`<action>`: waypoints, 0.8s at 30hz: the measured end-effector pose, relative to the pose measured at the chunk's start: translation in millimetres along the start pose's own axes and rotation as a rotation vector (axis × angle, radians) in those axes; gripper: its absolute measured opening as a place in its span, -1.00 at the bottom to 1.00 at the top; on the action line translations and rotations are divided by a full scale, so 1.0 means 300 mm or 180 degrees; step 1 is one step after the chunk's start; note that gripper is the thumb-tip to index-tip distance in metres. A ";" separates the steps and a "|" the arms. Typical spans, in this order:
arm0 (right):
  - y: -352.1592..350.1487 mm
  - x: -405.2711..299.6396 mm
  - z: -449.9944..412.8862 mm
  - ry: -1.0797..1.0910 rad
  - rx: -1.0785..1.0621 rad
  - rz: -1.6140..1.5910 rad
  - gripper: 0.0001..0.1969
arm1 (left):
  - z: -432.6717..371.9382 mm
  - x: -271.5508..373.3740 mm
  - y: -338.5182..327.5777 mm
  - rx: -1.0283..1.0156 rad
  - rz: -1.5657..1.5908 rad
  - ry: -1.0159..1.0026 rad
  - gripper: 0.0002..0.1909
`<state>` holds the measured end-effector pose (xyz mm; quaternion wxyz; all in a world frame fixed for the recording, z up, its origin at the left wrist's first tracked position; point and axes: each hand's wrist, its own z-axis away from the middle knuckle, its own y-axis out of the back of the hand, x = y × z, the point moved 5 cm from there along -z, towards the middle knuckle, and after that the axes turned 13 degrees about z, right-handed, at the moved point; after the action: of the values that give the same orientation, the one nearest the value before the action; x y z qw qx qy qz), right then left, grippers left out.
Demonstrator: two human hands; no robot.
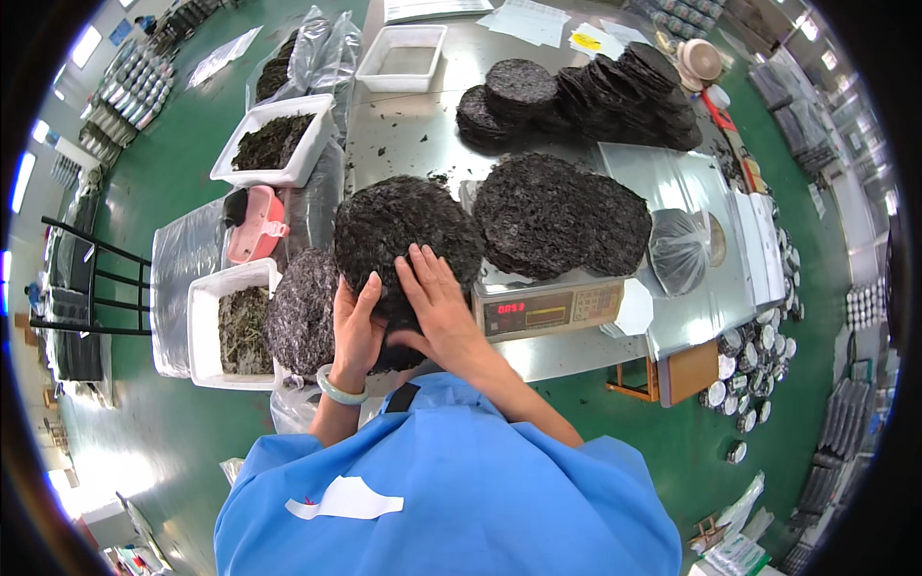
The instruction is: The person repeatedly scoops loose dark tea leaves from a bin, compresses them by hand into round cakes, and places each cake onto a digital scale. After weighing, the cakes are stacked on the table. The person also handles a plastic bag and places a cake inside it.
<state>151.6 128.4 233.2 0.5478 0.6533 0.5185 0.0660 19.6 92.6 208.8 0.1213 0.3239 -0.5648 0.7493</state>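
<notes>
A round, dark dried-seaweed cake (403, 209), probably laver, lies before me at the table's near edge. My left hand (356, 331), wearing a pale green bangle, grips its near edge with the thumb raised. Flat on top rests my right hand (450, 317), its fingers extended together and its thumb apart. The fingertips of my left hand are partly hidden. A second seaweed cake (302, 317) is under my left wrist. Right of my hands, a digital scale (551, 313) with a lit red display carries overlapping seaweed cakes (536, 216).
Stacked seaweed cakes (598, 101) stand at the back right. White bins (227, 176) (205, 324) of loose seaweed flank a pink scoop (252, 223) on the left. A white tray (401, 81) sits farther back. Right of the scale lies a plastic-bagged cake (677, 248).
</notes>
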 end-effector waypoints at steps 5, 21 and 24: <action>0.069 0.097 0.049 -0.1451 0.1149 -0.0911 -0.57 | 0.000 0.055 -0.074 -0.0833 -0.0908 -0.0617 -0.29; -0.077 0.161 0.112 -0.2777 0.1262 -0.5312 -0.64 | -0.026 0.006 0.057 -0.0067 -0.0622 -0.0319 -0.35; -0.007 0.230 0.128 -0.2891 0.1839 -0.4085 -0.71 | -0.005 0.066 0.018 -0.0124 -0.0879 -0.0584 -0.34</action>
<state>206.7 155.1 183.2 0.4457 0.3091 0.5151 -0.6637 1.1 88.5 216.8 0.1772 0.4631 -0.5381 0.6816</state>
